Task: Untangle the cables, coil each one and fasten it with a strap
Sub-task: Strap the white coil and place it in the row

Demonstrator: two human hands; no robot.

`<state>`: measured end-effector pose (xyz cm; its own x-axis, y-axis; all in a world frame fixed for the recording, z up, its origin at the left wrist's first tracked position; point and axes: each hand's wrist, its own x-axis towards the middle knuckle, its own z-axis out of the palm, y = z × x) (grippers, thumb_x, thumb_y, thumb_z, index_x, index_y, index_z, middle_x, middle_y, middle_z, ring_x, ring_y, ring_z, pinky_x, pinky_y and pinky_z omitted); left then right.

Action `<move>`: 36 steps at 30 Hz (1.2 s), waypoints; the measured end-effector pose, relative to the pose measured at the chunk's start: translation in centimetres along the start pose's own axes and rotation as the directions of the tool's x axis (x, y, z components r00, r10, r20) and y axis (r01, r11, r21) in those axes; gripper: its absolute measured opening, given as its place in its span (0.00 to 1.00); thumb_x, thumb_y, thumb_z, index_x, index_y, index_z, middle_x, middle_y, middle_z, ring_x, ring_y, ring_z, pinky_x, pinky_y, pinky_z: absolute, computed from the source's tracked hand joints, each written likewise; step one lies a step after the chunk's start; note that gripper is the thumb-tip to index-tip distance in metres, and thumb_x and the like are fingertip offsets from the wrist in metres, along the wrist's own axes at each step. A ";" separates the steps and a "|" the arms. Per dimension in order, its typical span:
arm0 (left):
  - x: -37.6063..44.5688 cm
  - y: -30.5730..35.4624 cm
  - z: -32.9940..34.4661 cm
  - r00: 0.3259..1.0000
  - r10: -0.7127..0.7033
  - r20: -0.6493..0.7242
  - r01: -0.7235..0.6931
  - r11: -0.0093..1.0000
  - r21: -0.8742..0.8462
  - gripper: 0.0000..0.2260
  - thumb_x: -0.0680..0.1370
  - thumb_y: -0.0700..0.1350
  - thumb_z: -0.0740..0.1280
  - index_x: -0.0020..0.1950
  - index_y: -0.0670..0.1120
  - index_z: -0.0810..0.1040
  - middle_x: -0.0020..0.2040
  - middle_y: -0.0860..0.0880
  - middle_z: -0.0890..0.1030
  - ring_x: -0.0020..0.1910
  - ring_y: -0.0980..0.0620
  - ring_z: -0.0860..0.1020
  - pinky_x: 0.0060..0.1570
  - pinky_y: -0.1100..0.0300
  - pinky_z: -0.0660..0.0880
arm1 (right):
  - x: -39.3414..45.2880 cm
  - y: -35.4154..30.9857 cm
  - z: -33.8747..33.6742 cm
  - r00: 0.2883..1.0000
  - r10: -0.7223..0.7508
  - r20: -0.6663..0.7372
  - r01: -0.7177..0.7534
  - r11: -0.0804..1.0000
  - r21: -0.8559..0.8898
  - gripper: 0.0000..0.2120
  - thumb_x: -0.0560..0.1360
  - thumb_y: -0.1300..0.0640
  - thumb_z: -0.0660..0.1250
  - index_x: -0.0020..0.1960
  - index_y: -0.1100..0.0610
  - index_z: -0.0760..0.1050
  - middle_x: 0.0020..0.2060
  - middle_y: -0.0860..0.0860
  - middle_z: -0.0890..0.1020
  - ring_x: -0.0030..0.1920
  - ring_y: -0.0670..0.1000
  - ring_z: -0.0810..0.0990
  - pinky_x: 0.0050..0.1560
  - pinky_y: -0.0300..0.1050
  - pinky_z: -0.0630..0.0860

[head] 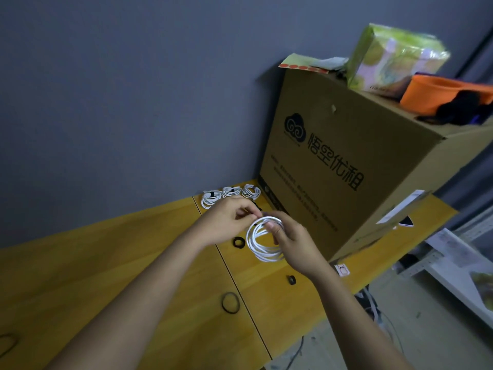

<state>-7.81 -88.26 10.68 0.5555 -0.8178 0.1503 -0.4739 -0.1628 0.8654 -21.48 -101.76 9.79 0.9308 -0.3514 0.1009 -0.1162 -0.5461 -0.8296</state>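
A white cable (260, 245) wound into a coil hangs above the yellow wooden table (165, 263). My right hand (290, 239) grips the coil on its right side, thumb across the loops. My left hand (229, 222) pinches the coil's top with thumb and fingertips. Three coiled white cables (230, 194) bound with black straps lie in a row at the table's far edge by the wall. Loose black straps lie on the table: a small rolled one (239, 242) under my left hand, another roll (291, 280) near my right wrist, and a thin loop (230, 303).
A large cardboard box (346, 161) stands on the table right of my hands, with a green package (392, 57) and an orange container (437, 94) on top. A grey wall (133, 102) backs the table. Another black loop (8, 344) lies at the far left. White shelving (458, 268) sits lower right.
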 end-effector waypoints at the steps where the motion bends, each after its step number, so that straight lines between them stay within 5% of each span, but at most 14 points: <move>1: 0.0 0.0 -0.1 1.000 -0.005 0.001 0.005 1.000 -0.012 0.10 0.77 0.42 0.68 0.42 0.58 0.80 0.47 0.56 0.82 0.49 0.58 0.81 0.57 0.50 0.77 | 0.0 -0.1 0.2 1.000 -0.003 0.014 0.003 1.000 -0.001 0.09 0.81 0.51 0.60 0.58 0.49 0.76 0.31 0.40 0.75 0.33 0.40 0.72 0.35 0.36 0.67; 9: 0.0 0.2 -0.3 0.999 0.033 0.020 -0.033 0.999 0.028 0.08 0.81 0.44 0.62 0.52 0.47 0.81 0.51 0.54 0.80 0.52 0.59 0.77 0.57 0.58 0.74 | 0.2 -0.8 0.8 0.997 0.046 0.061 -0.052 0.993 0.105 0.11 0.82 0.52 0.58 0.46 0.55 0.74 0.25 0.40 0.70 0.28 0.40 0.66 0.33 0.35 0.63; 14: -0.5 0.5 -0.7 0.991 -0.043 0.124 0.058 0.991 -0.121 0.08 0.77 0.53 0.68 0.54 0.53 0.79 0.54 0.55 0.79 0.52 0.60 0.78 0.49 0.68 0.74 | 0.4 -1.1 1.2 0.998 0.070 -0.005 -0.069 0.997 0.031 0.11 0.82 0.50 0.57 0.54 0.52 0.77 0.31 0.38 0.78 0.34 0.36 0.75 0.35 0.32 0.66; 18: -1.0 -0.3 -0.6 0.978 -0.049 0.204 0.074 0.990 -0.118 0.20 0.70 0.48 0.77 0.57 0.59 0.74 0.62 0.57 0.73 0.58 0.59 0.76 0.55 0.60 0.77 | 0.5 -0.6 1.7 0.998 0.061 -0.013 -0.062 0.997 -0.055 0.14 0.81 0.45 0.57 0.57 0.50 0.77 0.41 0.46 0.83 0.43 0.43 0.80 0.44 0.50 0.75; 21: -1.4 -0.5 -0.3 0.970 -0.041 0.239 0.051 0.998 -0.033 0.27 0.68 0.46 0.78 0.62 0.58 0.71 0.63 0.58 0.68 0.60 0.60 0.73 0.57 0.61 0.75 | 0.3 -0.5 2.2 0.998 0.064 -0.013 -0.064 0.997 0.043 0.15 0.81 0.48 0.57 0.61 0.53 0.76 0.44 0.43 0.82 0.45 0.37 0.79 0.46 0.37 0.74; 24: -1.6 -0.7 0.2 0.979 -0.046 0.198 0.043 0.999 0.017 0.25 0.70 0.43 0.76 0.63 0.57 0.71 0.60 0.60 0.68 0.58 0.61 0.72 0.57 0.61 0.75 | 0.0 -0.8 2.5 0.998 0.058 -0.040 -0.055 0.996 0.073 0.13 0.82 0.51 0.56 0.62 0.52 0.72 0.39 0.40 0.78 0.40 0.33 0.77 0.41 0.30 0.69; 30: -2.1 -0.8 0.2 0.997 -0.045 0.068 0.057 0.980 -0.189 0.17 0.75 0.37 0.70 0.55 0.59 0.75 0.59 0.52 0.77 0.53 0.58 0.79 0.50 0.62 0.78 | -0.6 -0.9 3.1 0.998 0.030 -0.053 -0.024 0.995 0.099 0.14 0.82 0.45 0.51 0.61 0.49 0.68 0.45 0.39 0.78 0.45 0.37 0.77 0.44 0.35 0.70; 36: -1.5 -0.8 0.7 1.000 -0.002 -0.018 0.001 0.998 -0.069 0.18 0.76 0.38 0.69 0.53 0.63 0.75 0.57 0.57 0.75 0.54 0.57 0.78 0.56 0.56 0.77 | -0.3 -1.7 3.0 0.997 0.046 -0.064 -0.042 0.997 0.062 0.20 0.81 0.44 0.48 0.63 0.50 0.73 0.35 0.36 0.76 0.36 0.38 0.73 0.38 0.33 0.66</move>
<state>-8.72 -87.24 9.43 0.5683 -0.8077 0.1571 -0.4249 -0.1246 0.8966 -20.56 -98.40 9.55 0.9004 -0.4240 0.0979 -0.1331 -0.4825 -0.8657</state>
